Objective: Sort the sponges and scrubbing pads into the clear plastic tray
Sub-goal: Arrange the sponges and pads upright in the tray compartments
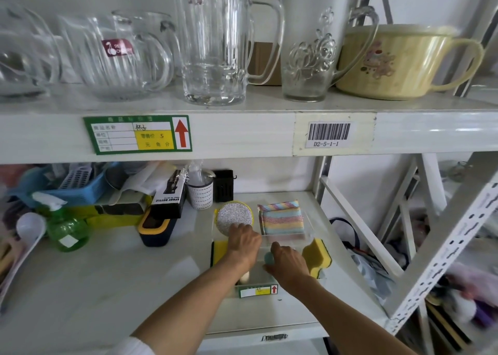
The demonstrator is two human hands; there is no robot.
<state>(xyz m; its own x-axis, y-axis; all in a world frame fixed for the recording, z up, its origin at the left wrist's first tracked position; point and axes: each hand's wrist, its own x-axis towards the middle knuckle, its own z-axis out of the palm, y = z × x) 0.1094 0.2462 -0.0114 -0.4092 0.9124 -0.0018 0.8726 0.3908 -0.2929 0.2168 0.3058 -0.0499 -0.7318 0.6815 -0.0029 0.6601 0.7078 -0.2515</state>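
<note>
**Both hands working inside the clear tray, sorting under way**

On the lower shelf (134,287), a green spray bottle (66,226) and a yellow-rimmed dark holder (155,226) are standing well to the left, apart from the work.

Going rightward, the clear plastic tray (257,291) is sitting at the shelf's front right, its labelled wall facing the person. A yellow sponge with a dark edge (217,251) is lying at the tray's left side; whether it is inside the wall or just outside, I cannot tell. Behind it, a round silver scrubbing pad (234,216) on a yellow backing is resting at the back left.

The left hand (244,243) is reaching over the tray, its fingers curled down at the near edge of the silver pad; whether they are clamped on anything is hidden. The right hand (288,263) is lying beside it, fingers bent over a small teal piece (269,258), seemingly pinching it, though the grip is not clear.

Further right, a striped pastel pad (281,220) is lying flat in the back right section, and a yellow sponge (316,255) is leaning at the tray's right wall.

The step in hand looks like arranging pieces in the front section. Next probably calls for seating the teal piece flat, then bringing in the right-hand sponge.
</note>
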